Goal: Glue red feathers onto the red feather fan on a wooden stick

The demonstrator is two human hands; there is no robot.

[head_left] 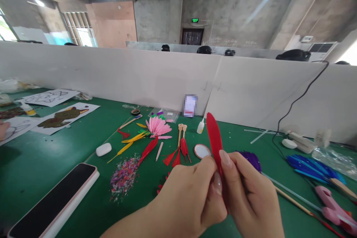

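Observation:
Both hands meet at the bottom centre, pinching one red feather (214, 137) that stands upright between them. My left hand (189, 200) grips its lower part with thumb and fingers; my right hand (248, 193) holds the same stretch from the right, thumb against the vane. A purple feather tuft (252, 159) shows just behind my right hand. On the green table (41, 156) lie a pink feather flower (158, 126), red feathers on wooden sticks (181, 148), yellow feathers (134, 139) and a pile of coloured scraps (124, 174).
A phone (55, 200) lies face up at the front left, a white earbud case (103, 149) beyond it. A small glue bottle (200, 126), round lid (202, 151), blue feathers (309, 167), a pink tool (331, 204) and paper drawings (64, 117) surround. A white partition (167, 78) backs the table.

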